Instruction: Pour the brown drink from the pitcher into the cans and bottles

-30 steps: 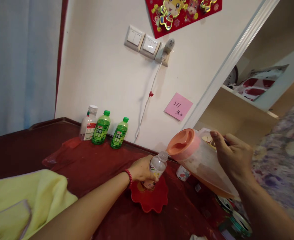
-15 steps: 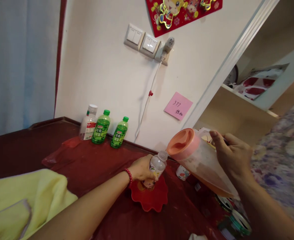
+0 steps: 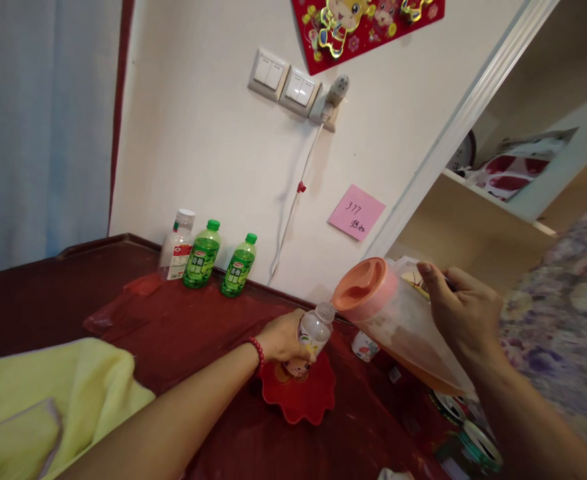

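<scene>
My left hand is wrapped round a small clear bottle with no cap, which stands slightly tilted over a red scalloped dish. In my right hand is the handle of a large translucent pitcher with an orange lid. The pitcher is tipped to the left, and its spout edge is close to the bottle's mouth. Orange-brown liquid lies along the pitcher's lower side. Whether any liquid is flowing is too small to tell.
Two green bottles and a clear jar with a white lid stand by the wall. A yellow cloth lies at the left. Opened cans and a white patterned cup are at the right, below the pitcher.
</scene>
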